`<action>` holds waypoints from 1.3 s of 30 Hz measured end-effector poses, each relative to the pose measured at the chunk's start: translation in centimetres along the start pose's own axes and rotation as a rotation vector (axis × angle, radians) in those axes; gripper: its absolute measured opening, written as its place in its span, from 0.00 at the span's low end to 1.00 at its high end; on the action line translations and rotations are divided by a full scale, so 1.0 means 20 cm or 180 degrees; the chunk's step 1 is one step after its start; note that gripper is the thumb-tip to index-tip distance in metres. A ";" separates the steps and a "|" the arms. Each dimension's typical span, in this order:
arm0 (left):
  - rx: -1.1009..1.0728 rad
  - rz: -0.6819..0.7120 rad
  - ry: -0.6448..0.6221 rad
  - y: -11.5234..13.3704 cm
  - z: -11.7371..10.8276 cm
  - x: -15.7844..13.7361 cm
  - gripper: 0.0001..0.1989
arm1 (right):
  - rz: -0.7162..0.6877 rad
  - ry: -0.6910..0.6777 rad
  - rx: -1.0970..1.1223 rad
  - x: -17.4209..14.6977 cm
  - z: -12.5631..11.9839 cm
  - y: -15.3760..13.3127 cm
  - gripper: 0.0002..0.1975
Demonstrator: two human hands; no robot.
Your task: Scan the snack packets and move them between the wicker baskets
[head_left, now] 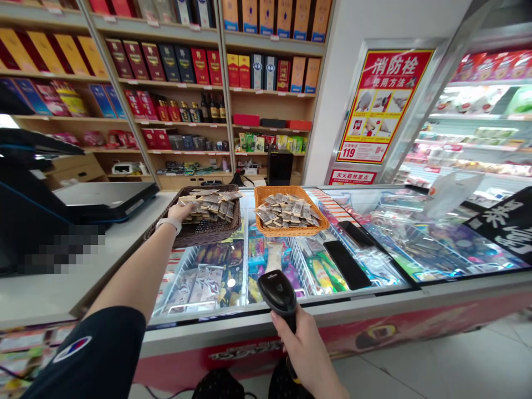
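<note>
My left hand (pixel 179 212), with a light band at the wrist, reaches over the left side of a dark brown woven basket (pixel 208 228). Its fingers meet a heap of small flat packets (pixel 214 204) in the basket; the fingertips are too hidden to show whether any packet is gripped. Lower down, my right hand (pixel 303 343) is wrapped around the handle of a black barcode scanner (pixel 277 292), whose head points forward. A lighter orange-brown basket (pixel 286 231), also heaped with similar packets (pixel 291 209), stands to the right of the dark one.
Both baskets rest on a glass-topped chest freezer (pixel 266 318) with packaged goods inside. Two black phones (pixel 347 264) lie right of the orange-brown basket. A grey counter (pixel 37 296) with a scale-like device (pixel 108 198) is at left. Shelves of boxes (pixel 174 61) stand behind.
</note>
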State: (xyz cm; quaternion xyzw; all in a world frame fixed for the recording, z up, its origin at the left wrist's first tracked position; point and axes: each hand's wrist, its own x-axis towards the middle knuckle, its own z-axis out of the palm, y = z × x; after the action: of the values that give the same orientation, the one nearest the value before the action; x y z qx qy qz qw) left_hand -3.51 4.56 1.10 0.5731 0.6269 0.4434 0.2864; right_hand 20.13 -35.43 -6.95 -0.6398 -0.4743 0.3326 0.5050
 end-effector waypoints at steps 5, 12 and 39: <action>-0.0610 -0.0378 0.0166 0.06 -0.10 -0.05 0.07 | -0.0052 0.0251 0.0161 0.02 0.03 0.02 0.24; -0.2023 0.0024 -0.0072 0.06 -0.07 -0.57 0.09 | -0.0113 0.0098 0.0312 0.03 0.10 -0.02 0.27; -0.2049 -0.0205 -0.1196 -0.26 0.39 -1.30 0.17 | -0.0210 -0.0032 -0.0494 -0.03 0.11 -0.05 0.24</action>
State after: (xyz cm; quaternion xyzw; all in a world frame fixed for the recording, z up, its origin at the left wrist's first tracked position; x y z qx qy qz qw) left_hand 5.49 -18.60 -10.91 0.5050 0.4096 0.4956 0.5758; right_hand 17.65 -35.28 -6.58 -0.6594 -0.5219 0.2813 0.4622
